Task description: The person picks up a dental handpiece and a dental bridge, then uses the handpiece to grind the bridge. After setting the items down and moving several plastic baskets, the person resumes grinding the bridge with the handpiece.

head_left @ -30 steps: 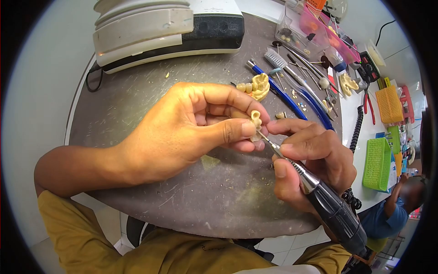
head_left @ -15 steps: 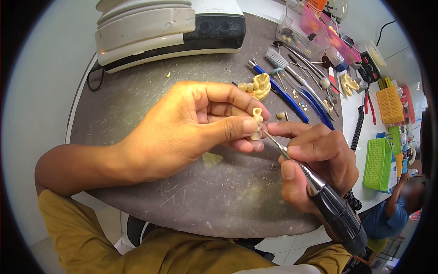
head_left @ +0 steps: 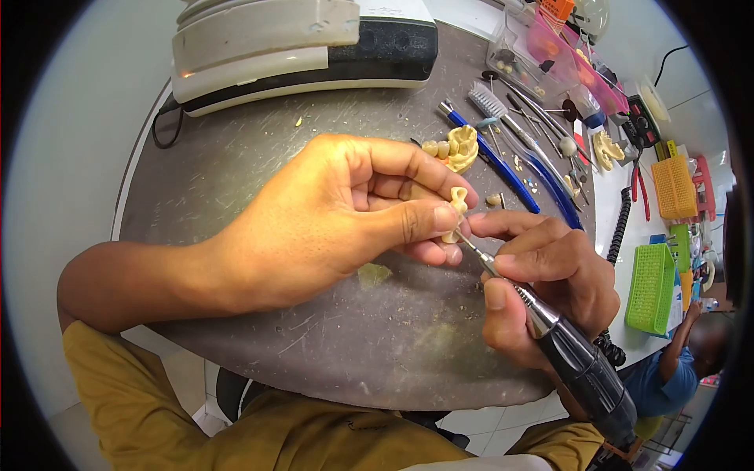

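Between the thumb and fingers of my left hand [head_left: 353, 212] is a small cream-coloured dental piece [head_left: 458, 199], held upright above the table. My right hand [head_left: 554, 275] grips a black and silver rotary handpiece [head_left: 577, 353] like a pen. Its thin metal tip points up and left and meets the lower part of the dental piece; the exact contact is partly hidden by the fingers. Just behind my left fingers lies a cream dental model [head_left: 462, 149] with teeth. A small tooth-like piece [head_left: 494, 199] rests on the table beyond my right fingertips.
A black and white machine [head_left: 377, 59] stands at the back left. Blue-handled tools [head_left: 503, 173], a brush [head_left: 488, 100] and metal instruments lie at the back right. Beyond are a pink tray [head_left: 554, 47], a green basket [head_left: 650, 286] and a seated person [head_left: 667, 381].
The view has shifted slightly. My left hand has turned the dental piece a little, and the handpiece tip now meets it somewhat lower. Both hands keep their hold.
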The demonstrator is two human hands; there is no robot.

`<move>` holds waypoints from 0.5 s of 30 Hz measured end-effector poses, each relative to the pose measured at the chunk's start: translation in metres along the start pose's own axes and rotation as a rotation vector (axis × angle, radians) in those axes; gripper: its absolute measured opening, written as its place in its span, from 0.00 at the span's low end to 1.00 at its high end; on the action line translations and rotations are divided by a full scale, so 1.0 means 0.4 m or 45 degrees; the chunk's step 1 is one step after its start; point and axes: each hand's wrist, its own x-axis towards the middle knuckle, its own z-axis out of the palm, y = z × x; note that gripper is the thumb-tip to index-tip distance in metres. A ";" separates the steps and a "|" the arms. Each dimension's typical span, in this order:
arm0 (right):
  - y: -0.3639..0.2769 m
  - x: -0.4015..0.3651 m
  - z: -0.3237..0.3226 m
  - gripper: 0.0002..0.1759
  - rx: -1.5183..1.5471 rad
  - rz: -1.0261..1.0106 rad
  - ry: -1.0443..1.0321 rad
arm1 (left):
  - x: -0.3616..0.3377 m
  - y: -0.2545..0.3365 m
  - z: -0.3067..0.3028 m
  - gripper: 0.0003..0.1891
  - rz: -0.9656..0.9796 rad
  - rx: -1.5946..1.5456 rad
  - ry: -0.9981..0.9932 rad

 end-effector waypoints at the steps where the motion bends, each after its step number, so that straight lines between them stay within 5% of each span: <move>1: 0.000 0.000 0.001 0.11 -0.001 0.000 0.001 | 0.001 -0.002 0.000 0.15 0.000 0.001 -0.001; 15: -0.004 0.003 -0.003 0.12 -0.012 0.025 -0.022 | -0.001 -0.003 -0.002 0.15 0.021 -0.028 -0.016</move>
